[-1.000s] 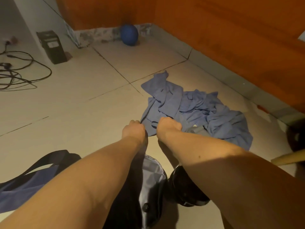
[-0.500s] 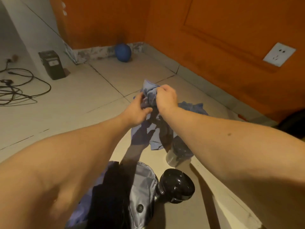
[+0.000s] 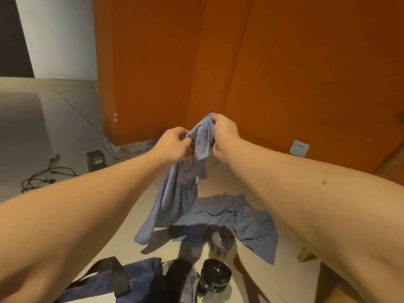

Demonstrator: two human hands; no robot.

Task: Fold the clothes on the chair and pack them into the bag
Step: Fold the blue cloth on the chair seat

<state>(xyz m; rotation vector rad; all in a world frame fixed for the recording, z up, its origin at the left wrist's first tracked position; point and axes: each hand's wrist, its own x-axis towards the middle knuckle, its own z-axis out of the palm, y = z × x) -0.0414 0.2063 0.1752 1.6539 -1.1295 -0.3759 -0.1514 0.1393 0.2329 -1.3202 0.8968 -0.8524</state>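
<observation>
Head view, both arms raised before an orange wall [image 3: 284, 73]. The left hand [image 3: 175, 143] and right hand [image 3: 223, 134] each have a closed grip, fingers curled into the bunched upper edge of a blue shirt [image 3: 179, 193], which hangs down between the forearms above the tiled floor [image 3: 65, 132]. A second blue garment [image 3: 247, 219] lies crumpled on the floor behind a dark-capped bottle [image 3: 220, 242] and a black jar [image 3: 216, 274], with the dark blue bag [image 3: 140, 278] just beside the jar.

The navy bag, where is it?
In the head view the navy bag lies on the floor at the bottom edge, left of a black container.
</observation>
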